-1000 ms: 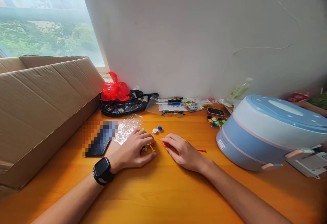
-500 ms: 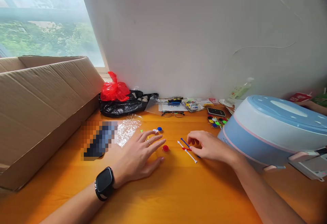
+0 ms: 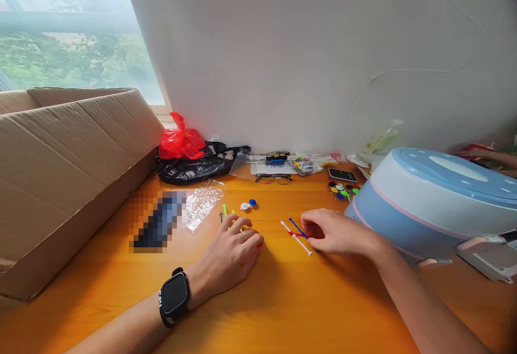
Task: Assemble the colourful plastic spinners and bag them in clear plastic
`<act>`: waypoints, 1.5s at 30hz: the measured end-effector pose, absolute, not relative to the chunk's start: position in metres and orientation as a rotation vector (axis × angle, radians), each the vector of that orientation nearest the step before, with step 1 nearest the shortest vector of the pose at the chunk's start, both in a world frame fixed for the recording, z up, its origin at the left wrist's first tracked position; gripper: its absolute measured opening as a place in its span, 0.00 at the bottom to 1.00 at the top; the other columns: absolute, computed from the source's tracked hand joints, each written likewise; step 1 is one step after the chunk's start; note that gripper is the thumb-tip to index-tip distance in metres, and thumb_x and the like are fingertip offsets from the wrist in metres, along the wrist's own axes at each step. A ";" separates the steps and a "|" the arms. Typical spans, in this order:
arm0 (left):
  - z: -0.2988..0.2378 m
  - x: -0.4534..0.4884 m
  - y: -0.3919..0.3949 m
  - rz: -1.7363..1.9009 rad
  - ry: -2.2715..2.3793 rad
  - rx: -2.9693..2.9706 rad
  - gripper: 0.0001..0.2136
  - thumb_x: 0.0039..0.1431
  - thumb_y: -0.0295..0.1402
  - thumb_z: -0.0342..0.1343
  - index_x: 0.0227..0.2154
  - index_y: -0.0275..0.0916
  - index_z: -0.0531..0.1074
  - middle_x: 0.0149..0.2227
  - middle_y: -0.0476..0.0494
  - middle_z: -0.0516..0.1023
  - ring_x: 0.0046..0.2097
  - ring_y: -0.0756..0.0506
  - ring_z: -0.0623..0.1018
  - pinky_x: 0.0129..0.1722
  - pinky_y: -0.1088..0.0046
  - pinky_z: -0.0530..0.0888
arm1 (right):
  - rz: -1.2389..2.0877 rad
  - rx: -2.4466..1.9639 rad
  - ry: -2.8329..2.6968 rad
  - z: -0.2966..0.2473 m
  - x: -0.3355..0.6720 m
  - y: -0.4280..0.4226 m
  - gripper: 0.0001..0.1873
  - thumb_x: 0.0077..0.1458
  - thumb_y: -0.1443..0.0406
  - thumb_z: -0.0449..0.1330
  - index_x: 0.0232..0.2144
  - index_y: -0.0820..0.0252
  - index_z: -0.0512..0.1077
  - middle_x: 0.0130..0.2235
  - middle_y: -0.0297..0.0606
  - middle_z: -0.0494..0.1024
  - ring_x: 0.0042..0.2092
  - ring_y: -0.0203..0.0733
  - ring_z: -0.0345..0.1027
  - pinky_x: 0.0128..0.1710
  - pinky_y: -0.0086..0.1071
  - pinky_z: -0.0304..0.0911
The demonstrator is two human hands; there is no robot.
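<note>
My left hand (image 3: 238, 249), with a ring and a black watch (image 3: 174, 292) on it, curls its fingers down at the table. A bit of a small red round piece (image 3: 259, 244) shows at its fingertips; the rest is hidden. Thumb and fingers of my right hand (image 3: 327, 231) close on the lower end of a blue plastic arrow (image 3: 298, 227). Beside it lie a white arrow (image 3: 302, 244) and a red arrow (image 3: 294, 234), the red crossing the white. Behind my left hand are green (image 3: 224, 209), black (image 3: 221, 216) and yellow pieces, partly covered.
White (image 3: 244, 206) and blue (image 3: 252, 202) round pieces lie behind my left hand. Glasses (image 3: 273, 179), a phone (image 3: 342, 175) and coloured discs (image 3: 343, 192) sit farther back. A cardboard box (image 3: 81, 171) stands left, a blue-and-white appliance (image 3: 428, 208) right. Another person's hand shows at far right.
My left hand has moved slightly right and its spread fingers have curled in over the red round piece. My right hand has shifted a little right, the blue arrow moving with it.
</note>
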State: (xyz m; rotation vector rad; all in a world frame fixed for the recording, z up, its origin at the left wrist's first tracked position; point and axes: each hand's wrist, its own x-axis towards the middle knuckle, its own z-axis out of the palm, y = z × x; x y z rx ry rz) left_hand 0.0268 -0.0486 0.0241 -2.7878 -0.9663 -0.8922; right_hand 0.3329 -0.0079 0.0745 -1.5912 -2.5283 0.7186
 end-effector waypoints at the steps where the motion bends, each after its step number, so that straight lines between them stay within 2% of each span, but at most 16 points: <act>1: 0.025 0.027 -0.050 -0.952 -0.944 -2.789 0.07 0.71 0.24 0.53 0.38 0.40 0.74 0.35 0.44 0.82 0.45 0.39 0.79 0.53 0.54 0.70 | 0.729 -1.592 -2.541 0.075 0.332 -0.008 0.06 0.55 0.62 0.64 0.29 0.56 0.71 0.31 0.34 0.80 0.31 0.40 0.69 0.29 0.31 0.53; 6: 0.033 0.032 -0.065 -1.443 -1.025 -2.926 0.08 0.70 0.24 0.56 0.49 0.39 0.74 0.43 0.41 0.82 0.45 0.43 0.78 0.48 0.64 0.74 | 0.720 -1.626 -2.536 0.072 0.330 -0.007 0.07 0.55 0.61 0.65 0.30 0.56 0.71 0.32 0.35 0.81 0.32 0.41 0.70 0.29 0.31 0.54; 10: 0.040 0.038 -0.080 -1.752 -1.190 -3.158 0.04 0.69 0.25 0.58 0.43 0.39 0.75 0.42 0.41 0.79 0.43 0.46 0.79 0.47 0.70 0.76 | 0.770 -1.661 -2.518 0.066 0.330 -0.006 0.04 0.55 0.65 0.63 0.28 0.57 0.73 0.30 0.36 0.81 0.31 0.41 0.72 0.29 0.31 0.54; 13: 0.039 0.043 -0.084 -1.754 -1.250 -3.392 0.01 0.66 0.28 0.61 0.39 0.37 0.76 0.42 0.40 0.80 0.44 0.45 0.79 0.48 0.70 0.77 | 0.725 -1.704 -2.488 0.061 0.328 -0.005 0.07 0.56 0.63 0.64 0.26 0.57 0.74 0.28 0.37 0.81 0.29 0.41 0.72 0.29 0.32 0.53; 16: 0.031 0.044 -0.082 -1.585 -1.386 -3.692 0.06 0.64 0.32 0.64 0.40 0.35 0.78 0.41 0.38 0.82 0.41 0.46 0.80 0.43 0.72 0.77 | 0.614 -1.728 -2.425 0.056 0.326 -0.002 0.10 0.58 0.59 0.64 0.27 0.57 0.74 0.29 0.38 0.82 0.30 0.42 0.72 0.29 0.32 0.54; 18: 0.026 0.043 -0.079 -1.481 -1.543 -3.760 0.10 0.64 0.36 0.66 0.42 0.34 0.79 0.38 0.39 0.82 0.37 0.46 0.80 0.38 0.74 0.76 | 0.592 -1.728 -2.418 0.054 0.324 -0.001 0.09 0.59 0.60 0.64 0.28 0.57 0.74 0.29 0.37 0.82 0.29 0.42 0.72 0.29 0.33 0.54; 21: 0.021 0.043 -0.075 -1.496 -1.751 -3.678 0.16 0.62 0.41 0.67 0.45 0.33 0.79 0.39 0.38 0.82 0.36 0.47 0.78 0.36 0.74 0.75 | 0.651 -1.713 -2.432 0.054 0.323 -0.001 0.08 0.59 0.63 0.62 0.27 0.57 0.74 0.29 0.37 0.82 0.29 0.41 0.72 0.30 0.32 0.54; 27: 0.018 0.042 -0.068 -1.625 -2.048 -3.687 0.25 0.58 0.50 0.71 0.47 0.32 0.81 0.44 0.35 0.84 0.43 0.44 0.80 0.45 0.69 0.77 | 0.645 -1.718 -2.378 0.051 0.323 0.001 0.12 0.60 0.57 0.64 0.29 0.57 0.75 0.31 0.38 0.83 0.31 0.43 0.74 0.30 0.32 0.56; 30: 0.019 0.040 -0.066 -1.655 -2.143 -3.656 0.27 0.57 0.52 0.71 0.49 0.33 0.82 0.47 0.34 0.84 0.45 0.42 0.80 0.47 0.68 0.77 | 0.655 -1.692 -2.397 0.046 0.324 0.003 0.11 0.61 0.57 0.62 0.30 0.56 0.76 0.31 0.38 0.83 0.31 0.43 0.74 0.31 0.33 0.57; 39: 0.022 0.038 -0.066 -1.752 -2.236 -3.560 0.29 0.56 0.53 0.72 0.50 0.34 0.82 0.48 0.34 0.84 0.47 0.40 0.81 0.49 0.66 0.77 | 0.772 -1.548 -2.295 0.050 0.323 0.005 0.09 0.60 0.60 0.61 0.30 0.57 0.75 0.30 0.35 0.80 0.31 0.41 0.71 0.30 0.31 0.58; 45: 0.022 0.038 -0.066 -1.818 -2.260 -3.522 0.27 0.56 0.51 0.72 0.51 0.35 0.82 0.50 0.34 0.84 0.51 0.39 0.81 0.54 0.64 0.77 | 0.515 -1.607 -2.225 0.056 0.327 0.009 0.07 0.59 0.62 0.61 0.30 0.57 0.74 0.30 0.35 0.80 0.30 0.40 0.70 0.30 0.32 0.56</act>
